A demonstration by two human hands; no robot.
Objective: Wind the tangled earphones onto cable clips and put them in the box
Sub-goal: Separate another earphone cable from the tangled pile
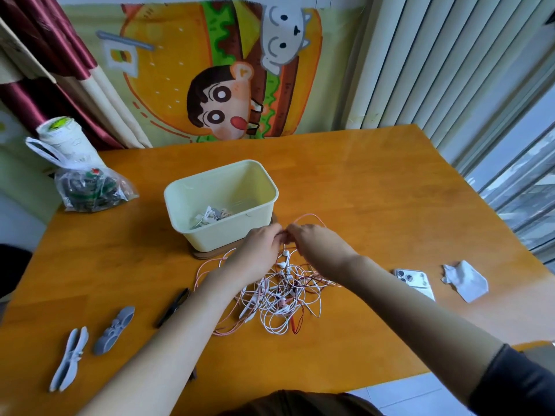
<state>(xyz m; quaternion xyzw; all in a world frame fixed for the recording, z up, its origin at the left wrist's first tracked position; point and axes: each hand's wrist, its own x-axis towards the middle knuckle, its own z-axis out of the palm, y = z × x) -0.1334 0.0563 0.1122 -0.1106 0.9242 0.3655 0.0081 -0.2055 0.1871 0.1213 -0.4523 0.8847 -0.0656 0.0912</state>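
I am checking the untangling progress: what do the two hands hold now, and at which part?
Both the left hand and the right hand seem to pinch the pink earphone cable, at a loop above the tangle.

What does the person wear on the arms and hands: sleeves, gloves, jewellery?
The left hand and right hand are bare: no gloves, rings or watch show. Both forearms are bare too. A dark grey sleeve covers the right arm from about the elbow upward. No sleeve shows on the left arm in the picture.
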